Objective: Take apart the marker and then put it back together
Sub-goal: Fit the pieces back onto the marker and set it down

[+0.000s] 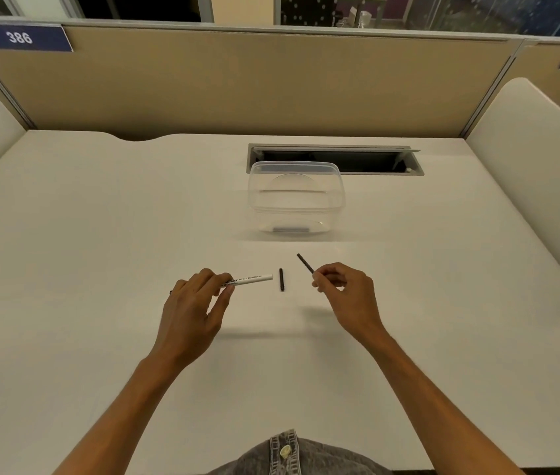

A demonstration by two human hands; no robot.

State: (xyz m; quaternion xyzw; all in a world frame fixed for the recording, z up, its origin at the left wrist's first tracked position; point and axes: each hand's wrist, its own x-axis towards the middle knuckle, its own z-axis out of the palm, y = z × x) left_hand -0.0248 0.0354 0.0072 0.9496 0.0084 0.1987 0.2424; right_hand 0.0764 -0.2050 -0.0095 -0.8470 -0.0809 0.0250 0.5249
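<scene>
The marker lies in pieces. My left hand grips the white marker barrel, printed with black text, held level with its open end pointing right. My right hand pinches a thin dark rod, probably the ink core, which sticks up and to the left from my fingertips. Between both hands a short black piece lies on the white desk, touching neither hand. A small dark bit shows at the left edge of my left hand, perhaps the barrel's rear end.
A clear plastic container stands just behind the hands, with something dark at its bottom. Behind it is an open cable slot in the desk. Beige partition walls enclose the desk at the back and sides.
</scene>
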